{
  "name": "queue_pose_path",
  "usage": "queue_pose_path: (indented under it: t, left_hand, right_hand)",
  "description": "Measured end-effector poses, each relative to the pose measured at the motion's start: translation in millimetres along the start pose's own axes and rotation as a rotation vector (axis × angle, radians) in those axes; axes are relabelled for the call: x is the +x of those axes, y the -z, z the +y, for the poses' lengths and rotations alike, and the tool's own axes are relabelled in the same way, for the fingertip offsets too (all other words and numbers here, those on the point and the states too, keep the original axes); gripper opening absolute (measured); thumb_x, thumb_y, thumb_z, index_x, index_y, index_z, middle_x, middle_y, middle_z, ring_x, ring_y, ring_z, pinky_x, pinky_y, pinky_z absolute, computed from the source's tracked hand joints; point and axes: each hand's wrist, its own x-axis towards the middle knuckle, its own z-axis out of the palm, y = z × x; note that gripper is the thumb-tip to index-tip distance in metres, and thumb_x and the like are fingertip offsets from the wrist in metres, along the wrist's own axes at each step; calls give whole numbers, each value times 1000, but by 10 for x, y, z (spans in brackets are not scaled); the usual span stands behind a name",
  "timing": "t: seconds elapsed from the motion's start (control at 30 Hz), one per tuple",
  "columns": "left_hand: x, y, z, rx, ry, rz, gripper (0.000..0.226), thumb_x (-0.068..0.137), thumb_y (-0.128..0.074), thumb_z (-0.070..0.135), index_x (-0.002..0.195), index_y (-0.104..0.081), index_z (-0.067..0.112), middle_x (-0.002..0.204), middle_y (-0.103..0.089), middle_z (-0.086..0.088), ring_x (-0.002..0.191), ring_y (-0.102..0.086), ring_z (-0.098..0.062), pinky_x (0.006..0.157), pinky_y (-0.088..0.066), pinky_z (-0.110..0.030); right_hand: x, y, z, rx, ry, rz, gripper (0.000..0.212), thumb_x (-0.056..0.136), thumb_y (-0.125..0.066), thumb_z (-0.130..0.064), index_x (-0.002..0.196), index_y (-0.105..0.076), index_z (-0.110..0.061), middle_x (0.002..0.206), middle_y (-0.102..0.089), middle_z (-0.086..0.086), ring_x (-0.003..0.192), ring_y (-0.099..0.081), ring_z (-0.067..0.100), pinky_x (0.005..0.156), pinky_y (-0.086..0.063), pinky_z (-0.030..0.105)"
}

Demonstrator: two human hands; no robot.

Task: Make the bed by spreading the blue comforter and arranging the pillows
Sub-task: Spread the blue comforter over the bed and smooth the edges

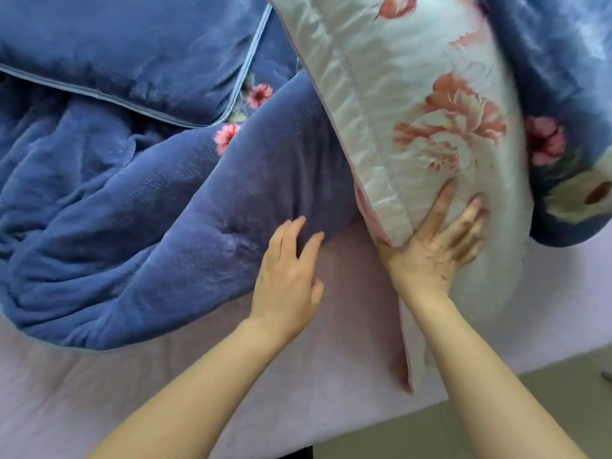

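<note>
Right now my right hand lies flat on the flowery pillow, fingers spread wide, pressing on its lower end near the seam. It is not pinching anything, just pushing. My left hand is just left of the pillow, fingers loose and a little apart, with the tips touching the edge of the blue comforter. It has not closed on the cloth.

The comforter sits in a big rumpled heap to the left of the pillow, with more of it bunched up on the pillow's right side. A blue pillow with pale piping rests on top of the heap, up and left of the flowery pillow. Under the pillow I can see the bare pink sheet of the bed.

I think the flowery pillow is puffy and light, and its shiny cover looks slippery, so I would hold it by the stitched border or hug both sides. The comforter looks thick, soft and fuzzy, and likely heavy when lifted whole. I would grab it by its edge or a corner and pull it flat, not lift from the middle.
</note>
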Motion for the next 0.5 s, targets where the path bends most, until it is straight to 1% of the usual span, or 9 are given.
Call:
queue_pose_path:
  t: [0.03,0.1,0.17,0.23,0.3,0.33,0.37,0.43,0.5]
  left_hand:
    - [258,-64,19,203,-25,-23,85,63,-70,21,142,-42,9,149,-32,-27,139,-26,-42,112,-31,-52]
    - [700,-196,-91,500,68,-162,108,66,-73,34,153,-12,17,157,-4,-29,143,-3,-51,112,-14,-63]
    - [897,-330,-285,640,120,-215,96,80,-63,31,154,-2,23,157,1,-29,142,-3,-53,108,-15,-68]
    - [972,-424,-366,741,89,-242,62,91,-40,19,151,-25,20,148,-32,-32,131,-37,-52,96,-39,-65]
    - [1036,-426,-341,807,21,-286,49,89,-42,16,138,-48,18,115,-62,-22,95,-62,-39,72,-53,-45]
    - [1091,-392,-301,807,-1,-266,46,85,-51,16,131,-54,19,100,-65,-15,83,-62,-33,64,-50,-37]
    - [1146,-295,-256,742,-1,-222,43,83,-56,15,125,-56,19,94,-63,-11,81,-60,-31,61,-46,-35]
    - [1243,-95,-191,548,65,-232,35,84,-53,12,118,-57,21,100,-63,-10,93,-60,-34,62,-38,-37]
    - [1249,160,-101,426,65,-221,35,80,-53,14,113,-62,24,102,-67,-10,96,-62,-35,63,-36,-34]
  right_hand:
    - [6,-45,34,-21,23,11,116,66,-71,-60,153,-8,-15,152,-20,33,137,-25,50,105,-27,64]
    - [61,-154,101,-58,103,56,112,70,-70,-58,152,-10,-11,146,-29,37,128,-36,51,101,-34,61]
    - [114,-253,171,-56,165,87,111,71,-70,-56,152,-10,-10,138,-36,38,117,-45,49,97,-38,58]
    - [183,-347,245,-42,225,90,112,70,-72,-55,152,-11,-10,130,-41,37,109,-47,46,92,-41,55]
    - [234,-384,288,-29,266,60,111,67,-77,-51,151,-16,-11,120,-45,35,100,-49,43,86,-44,54]
    - [277,-367,303,-4,284,45,106,67,-77,-45,149,-18,-13,114,-47,33,95,-50,42,82,-46,53]
    - [322,-311,297,50,294,0,98,67,-74,-37,146,-20,-17,108,-48,31,90,-51,42,79,-48,53]
    - [403,-118,285,174,296,-133,81,70,-65,-20,139,-23,-25,101,-48,25,85,-52,42,71,-52,51]
    - [517,190,303,212,297,-216,69,75,-60,-17,136,-30,-28,97,-46,15,84,-53,39,67,-50,46]
